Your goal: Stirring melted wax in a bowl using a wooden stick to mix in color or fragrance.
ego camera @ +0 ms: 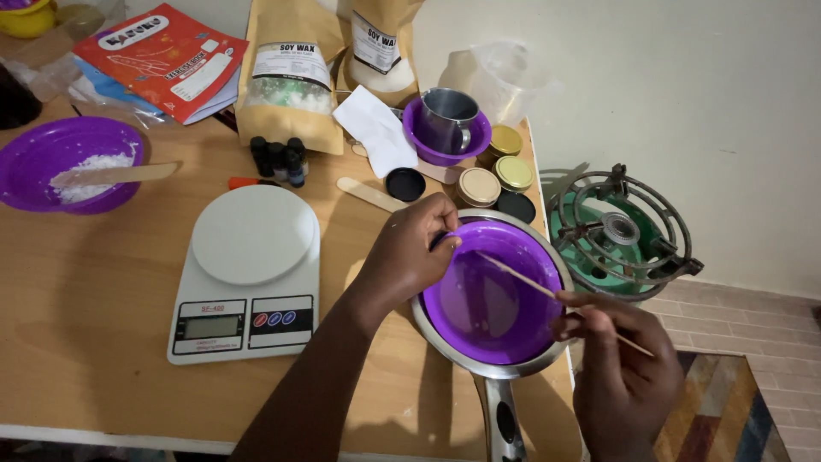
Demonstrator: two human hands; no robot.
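Note:
A purple bowl [487, 299] sits inside a metal saucepan [500, 411] at the table's right front. My left hand [409, 252] grips the bowl's left rim. My right hand [620, 372] pinches a thin wooden skewer [522, 275] whose tip reaches down into the bowl. The bowl's inside looks wet with a pale film.
A white kitchen scale [248, 274] stands left of the pan. Behind are a purple bowl of white flakes [64, 162] with a wooden stick, two brown pouches [291, 77], small dark bottles [278, 158], gold tins [505, 167], a metal cup [449, 120]. A green gas burner [620, 231] sits off the table's right edge.

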